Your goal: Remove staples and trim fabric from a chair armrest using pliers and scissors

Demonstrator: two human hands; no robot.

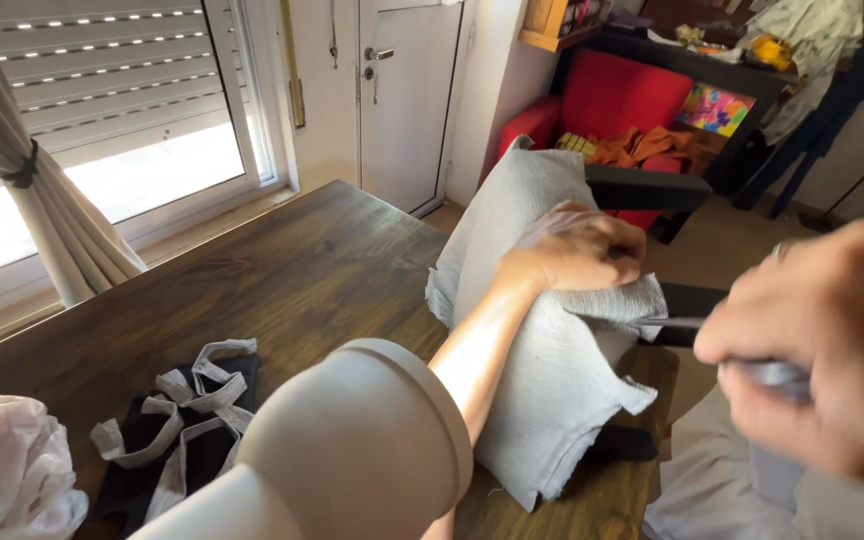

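The dark wooden desk (282, 270) fills the middle of the view, running from the near left toward the far door. Over its right edge hangs a grey cloth (542, 400), draped across the back of a black chair (647, 188) that stands at the desk's right side. The left hand (577, 245) is clenched on top of this cloth, bunching a fold of it against the chair's top rail; the bare forearm reaches out to it from the near centre.

A wide grey plastic pipe (362, 450) lies very near the camera along that forearm, blocking the near part of the desk and part of the cloth.

The right hand (817, 345), blurred and close at the right edge, is closed around a slim grey tool (767, 372) whose pale tip points left toward the cloth; I cannot tell what kind of tool it is.

On the near left of the desk lies a black bag with grey straps (177, 430), and just left of it a crumpled white plastic bag (7, 470).

Far right stands a red armchair (612, 100) with orange fabric (642, 148) on its seat.
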